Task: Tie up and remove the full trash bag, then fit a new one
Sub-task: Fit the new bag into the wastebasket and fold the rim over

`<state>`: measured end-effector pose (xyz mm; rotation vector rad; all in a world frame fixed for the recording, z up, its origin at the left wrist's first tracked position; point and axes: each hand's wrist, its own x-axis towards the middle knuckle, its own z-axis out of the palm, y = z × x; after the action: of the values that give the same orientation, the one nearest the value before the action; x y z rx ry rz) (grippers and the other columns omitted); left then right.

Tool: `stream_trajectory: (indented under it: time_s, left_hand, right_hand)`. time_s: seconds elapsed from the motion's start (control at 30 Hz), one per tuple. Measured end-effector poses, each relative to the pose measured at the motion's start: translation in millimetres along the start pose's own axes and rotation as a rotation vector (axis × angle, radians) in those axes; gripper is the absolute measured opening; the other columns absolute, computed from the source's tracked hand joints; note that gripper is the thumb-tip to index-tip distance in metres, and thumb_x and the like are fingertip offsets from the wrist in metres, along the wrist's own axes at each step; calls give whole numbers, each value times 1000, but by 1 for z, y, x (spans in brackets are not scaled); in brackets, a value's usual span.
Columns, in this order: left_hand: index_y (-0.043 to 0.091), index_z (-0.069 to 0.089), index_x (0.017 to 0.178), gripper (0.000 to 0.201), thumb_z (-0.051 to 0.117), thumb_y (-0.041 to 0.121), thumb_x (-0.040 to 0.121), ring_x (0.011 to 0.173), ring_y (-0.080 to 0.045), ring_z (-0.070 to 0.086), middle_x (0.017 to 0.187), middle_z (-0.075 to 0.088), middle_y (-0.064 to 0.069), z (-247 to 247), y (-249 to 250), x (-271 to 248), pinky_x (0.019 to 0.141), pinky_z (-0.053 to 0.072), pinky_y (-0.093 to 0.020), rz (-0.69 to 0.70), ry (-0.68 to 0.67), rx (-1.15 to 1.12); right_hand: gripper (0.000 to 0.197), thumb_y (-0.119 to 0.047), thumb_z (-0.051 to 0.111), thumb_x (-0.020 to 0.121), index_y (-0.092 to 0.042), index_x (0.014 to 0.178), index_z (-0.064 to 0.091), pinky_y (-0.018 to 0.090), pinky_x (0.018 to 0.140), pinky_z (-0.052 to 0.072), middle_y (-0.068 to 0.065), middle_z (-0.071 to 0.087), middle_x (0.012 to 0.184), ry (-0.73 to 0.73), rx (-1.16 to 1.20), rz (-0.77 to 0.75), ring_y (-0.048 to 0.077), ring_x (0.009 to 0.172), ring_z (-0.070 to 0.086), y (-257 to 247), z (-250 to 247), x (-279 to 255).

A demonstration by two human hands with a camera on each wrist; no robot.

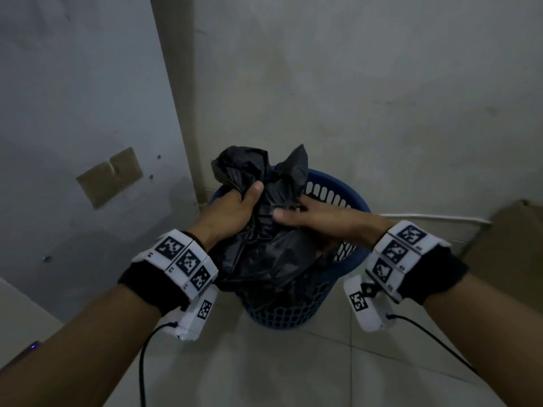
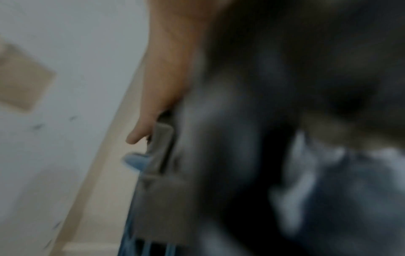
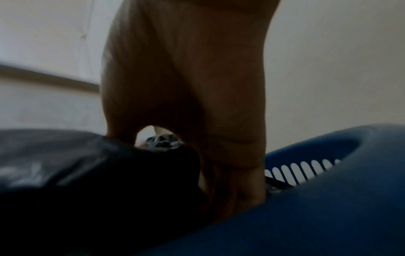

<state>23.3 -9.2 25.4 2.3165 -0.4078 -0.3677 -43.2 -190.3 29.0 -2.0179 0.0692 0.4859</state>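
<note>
A full black trash bag (image 1: 264, 254) fills a blue slotted plastic bin (image 1: 338, 198) that stands on the floor against the wall. Its gathered top (image 1: 249, 163) sticks up in two crumpled flaps. My left hand (image 1: 235, 205) grips the left flap, thumb pressed on the plastic. My right hand (image 1: 305, 214) holds the right side of the gathered top, its fingers curled into the plastic and partly hidden. The left wrist view is blurred: dark bag (image 2: 274, 121) beside my hand (image 2: 166, 69). The right wrist view has my hand (image 3: 197, 104) on the black plastic (image 3: 98, 173) by the bin rim (image 3: 328, 181).
The bin sits by a wall corner with a pale door frame (image 1: 179, 113) on the left. A cardboard box (image 1: 511, 239) stands at the right, with a white cable (image 1: 435, 217) along the wall base. A brown taped patch (image 1: 108, 177) marks the left wall. Tiled floor (image 1: 279, 371) lies in front.
</note>
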Motion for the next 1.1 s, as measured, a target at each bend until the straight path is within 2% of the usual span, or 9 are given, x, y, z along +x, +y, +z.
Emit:
stream_trajectory:
  time_s: [0.07,0.13,0.23,0.37,0.47,0.57,0.67,0.83,1.1]
  left_hand:
    - [16,48,137,80,18,71,88,114,-28,56,134,55,-11,7,-1,6,97,43,-35,-4,-50,38]
    - [16,33,148,73,21,64,94,126,-28,48,147,43,-9,14,0,6,101,36,-32,-19,-108,78]
    - [10,50,132,64,27,57,97,112,-29,55,129,57,-14,20,1,8,91,43,-30,-15,-45,93]
    - [2,61,103,59,32,53,98,96,-34,60,106,63,-21,13,6,0,87,48,-42,14,249,-108]
    - [7,57,123,62,31,57,97,111,-35,57,126,58,-18,-1,-2,3,98,46,-45,-120,390,-360]
    - [9,45,138,69,32,61,94,111,-33,57,139,52,-13,-15,-23,8,93,48,-44,-341,248,-865]
    - [16,35,147,77,32,66,89,124,-30,52,146,45,-9,-9,-50,-3,95,47,-45,-298,47,-1140]
    - [31,41,144,103,46,91,59,116,-18,61,139,55,4,17,-74,-28,95,51,-41,-99,137,-1009]
    - [43,46,137,92,43,94,60,116,-17,61,132,59,12,32,-69,-40,97,49,-44,-46,224,-971]
  right_hand:
    - [75,-48,58,91,-33,152,18,36,110,39,-6,39,150,-12,-244,-28,21,132,45,9,6,4]
    - [48,-35,51,98,-14,140,44,30,98,41,6,50,141,-7,-564,69,24,116,54,25,10,6]
    - [30,-29,49,99,-5,114,59,31,78,41,18,61,120,103,-784,218,25,87,55,44,11,7]
    - [29,-21,52,96,-8,121,54,39,78,46,16,61,112,435,-457,104,31,95,58,36,-1,5]
    - [34,-10,51,94,-12,128,49,49,94,49,12,55,115,614,-30,95,34,105,56,33,-15,0]
    - [34,-8,56,92,-11,126,55,49,91,53,14,61,119,731,352,93,34,102,60,38,-30,-4]
    - [27,-4,48,97,-6,122,59,45,81,56,20,63,119,742,585,83,35,97,62,45,-35,-13]
    - [23,-6,46,98,-6,115,62,47,94,52,18,62,123,877,720,59,33,104,61,59,-36,-31]
    - [32,-36,53,97,-10,114,58,36,89,52,7,62,108,1212,455,-39,21,98,60,71,-23,-62]
